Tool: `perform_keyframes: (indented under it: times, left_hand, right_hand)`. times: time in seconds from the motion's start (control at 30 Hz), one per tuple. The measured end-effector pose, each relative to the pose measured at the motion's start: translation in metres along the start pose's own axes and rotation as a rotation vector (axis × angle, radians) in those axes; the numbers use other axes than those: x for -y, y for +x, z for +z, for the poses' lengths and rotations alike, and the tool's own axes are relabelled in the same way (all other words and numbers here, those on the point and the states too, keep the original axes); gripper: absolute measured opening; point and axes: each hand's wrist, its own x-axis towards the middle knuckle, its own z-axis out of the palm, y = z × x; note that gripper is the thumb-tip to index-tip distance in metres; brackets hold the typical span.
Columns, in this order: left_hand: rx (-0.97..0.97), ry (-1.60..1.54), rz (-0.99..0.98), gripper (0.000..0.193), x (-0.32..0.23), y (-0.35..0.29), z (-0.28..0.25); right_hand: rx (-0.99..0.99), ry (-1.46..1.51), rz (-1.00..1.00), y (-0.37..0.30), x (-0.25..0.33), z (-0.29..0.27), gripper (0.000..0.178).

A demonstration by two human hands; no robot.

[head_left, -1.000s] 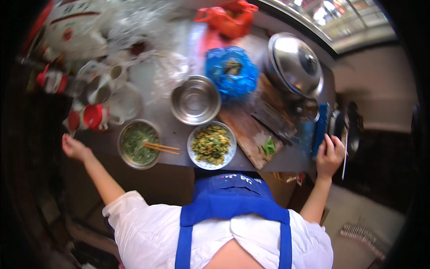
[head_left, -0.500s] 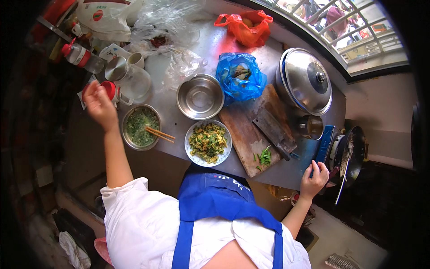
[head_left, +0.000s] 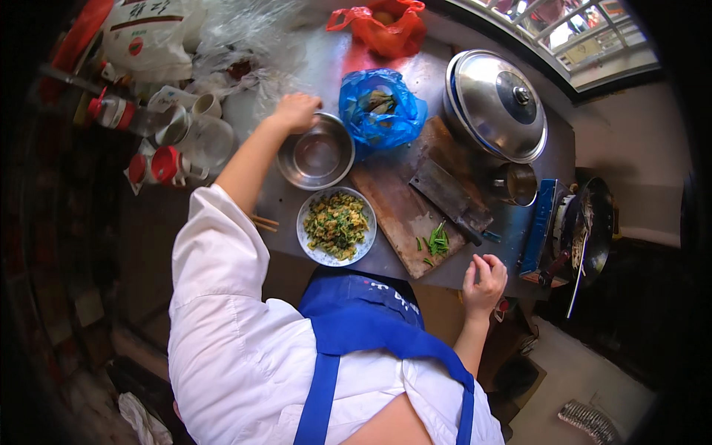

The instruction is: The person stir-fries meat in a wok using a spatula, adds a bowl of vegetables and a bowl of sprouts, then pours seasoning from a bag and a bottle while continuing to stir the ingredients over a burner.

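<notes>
My left hand (head_left: 297,111) reaches across the counter and curls over the far rim of an empty steel bowl (head_left: 317,156). My forearm crosses above a pair of chopsticks (head_left: 261,221), which stick out from under the sleeve. Just in front of me sits a white plate (head_left: 365,241) of yellow and green chopped food. My right hand (head_left: 483,282) hovers at the counter's front edge, fingers loosely apart and holding nothing. It is close to a few green herb pieces (head_left: 437,241) on a wooden cutting board (head_left: 397,204).
A cleaver (head_left: 452,200) lies on the board. Behind are a blue bag (head_left: 382,107), a red bag (head_left: 382,22) and a big lidded steel pot (head_left: 495,104). A wok (head_left: 589,222) sits on a blue stove at right. Red-lidded jars (head_left: 156,167) and cups (head_left: 185,122) crowd the left.
My left hand swung from the left end of the counter, past the jars, over to the steel bowl's rim. My right hand stayed at the front edge.
</notes>
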Motion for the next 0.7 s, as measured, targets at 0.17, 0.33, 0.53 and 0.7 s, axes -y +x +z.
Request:
perform_keyframes:
  times: [0.17, 0.33, 0.53, 0.7]
  left_hand:
    - [0.226, 0.381, -0.434, 0.064, 0.049, 0.016, -0.027]
    - [-0.06, 0.428, -0.476, 0.062, 0.056, 0.014, -0.035]
    - [-0.603, 0.069, 0.07, 0.047, -0.041, -0.081, 0.004]
    - [-0.531, -0.289, 0.102, 0.036, -0.118, -0.232, 0.061]
  right_hand:
    - [0.095, 0.143, 0.066, 0.026, 0.001, 0.024, 0.026]
    - [-0.011, 0.241, -0.004, 0.133, -0.001, 0.094, 0.037]
    - [0.266, 0.107, -0.233, 0.221, 0.074, 0.155, 0.102]
    - [0.372, 0.325, -0.454, 0.277, 0.127, 0.197, 0.127]
